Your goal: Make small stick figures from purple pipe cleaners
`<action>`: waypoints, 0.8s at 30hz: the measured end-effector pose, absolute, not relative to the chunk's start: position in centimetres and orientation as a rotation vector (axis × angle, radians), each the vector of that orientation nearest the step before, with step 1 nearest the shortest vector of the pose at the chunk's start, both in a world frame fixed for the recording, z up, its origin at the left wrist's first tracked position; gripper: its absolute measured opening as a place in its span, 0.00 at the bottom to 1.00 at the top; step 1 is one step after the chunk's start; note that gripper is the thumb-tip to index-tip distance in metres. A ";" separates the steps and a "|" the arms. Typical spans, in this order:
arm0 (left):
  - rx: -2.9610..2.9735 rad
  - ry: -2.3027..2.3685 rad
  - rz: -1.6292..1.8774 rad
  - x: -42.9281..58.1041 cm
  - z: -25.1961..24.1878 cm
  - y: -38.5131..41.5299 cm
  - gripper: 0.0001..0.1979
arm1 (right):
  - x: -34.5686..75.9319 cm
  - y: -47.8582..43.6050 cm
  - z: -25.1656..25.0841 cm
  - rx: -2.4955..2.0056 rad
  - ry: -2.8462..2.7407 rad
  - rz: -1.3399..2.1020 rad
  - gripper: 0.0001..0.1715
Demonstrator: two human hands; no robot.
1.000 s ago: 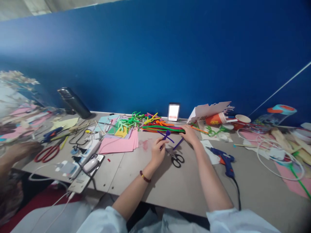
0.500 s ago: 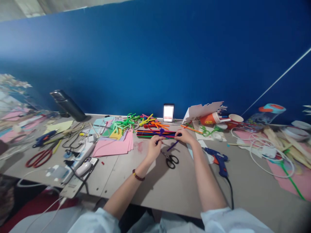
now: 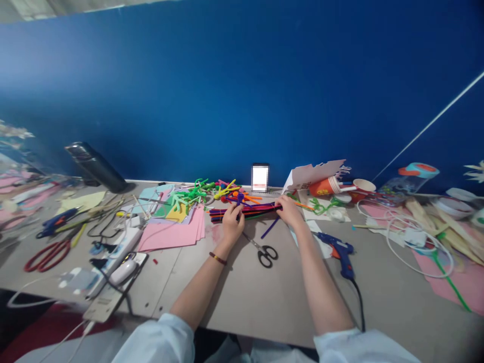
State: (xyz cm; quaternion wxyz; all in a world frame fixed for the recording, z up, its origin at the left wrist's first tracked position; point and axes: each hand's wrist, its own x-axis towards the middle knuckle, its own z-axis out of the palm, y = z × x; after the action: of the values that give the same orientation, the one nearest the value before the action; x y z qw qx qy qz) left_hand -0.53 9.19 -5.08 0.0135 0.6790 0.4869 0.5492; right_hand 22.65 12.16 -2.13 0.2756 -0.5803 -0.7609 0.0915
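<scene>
The left hand point(image 3: 232, 222) is closed around a purple pipe cleaner point(image 3: 240, 199), a short fuzzy piece twisted into a small knot that pokes up above the fingertips. It sits at the far middle of the grey surface point(image 3: 245, 297), just over a bundle of pipe cleaners point(image 3: 254, 210): long straight stems in purple, red, orange, green and black, lying side by side. The right hand point(image 3: 289, 210) lies on the bundle's right end, fingers curled down; whether it pinches the stems cannot be told. A loose purple stem point(image 3: 269, 228) lies slanted between the hands, with black-handled scissors point(image 3: 263, 251) just nearer and pink paper sheets point(image 3: 174, 234) to the left.
</scene>
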 end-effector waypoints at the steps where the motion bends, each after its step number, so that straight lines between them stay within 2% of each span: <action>1: 2.141 1.509 1.703 -0.6 -5.3 9.1 0.12 | 22.5 12.1 -2.1 -1.539 -2.021 0.200 0.13; 8: 2.102 1.549 1.627 -0.2 -4.8 9.0 0.12 | 22.0 11.7 -2.7 -1.570 -1.981 0.065 0.13; 11: 2.079 1.575 1.601 -0.1 -4.8 9.0 0.13 | 22.1 11.5 -2.9 -1.622 -2.009 0.167 0.13; 16: 2.062 1.658 1.489 -0.2 -5.5 9.3 0.16 | 22.7 11.3 -2.2 -1.673 -2.049 0.397 0.03; 18: 2.084 1.666 1.458 -0.2 -5.7 9.3 0.17 | 22.9 11.3 -1.7 -1.685 -2.048 0.387 0.09; 21: 2.105 1.694 1.442 -0.1 -5.6 9.3 0.17 | 23.0 11.4 -1.2 -1.719 -2.006 0.311 0.06; 24: 2.162 1.659 1.443 0.0 -5.3 9.1 0.17 | 22.8 11.6 -1.5 -1.728 -1.975 0.289 0.14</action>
State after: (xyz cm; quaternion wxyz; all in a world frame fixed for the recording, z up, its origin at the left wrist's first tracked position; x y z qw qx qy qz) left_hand 0.04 9.13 -5.32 0.0290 0.7008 0.5379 0.4676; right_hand 22.83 11.56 -1.49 0.2482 -0.6341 -0.7246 0.1059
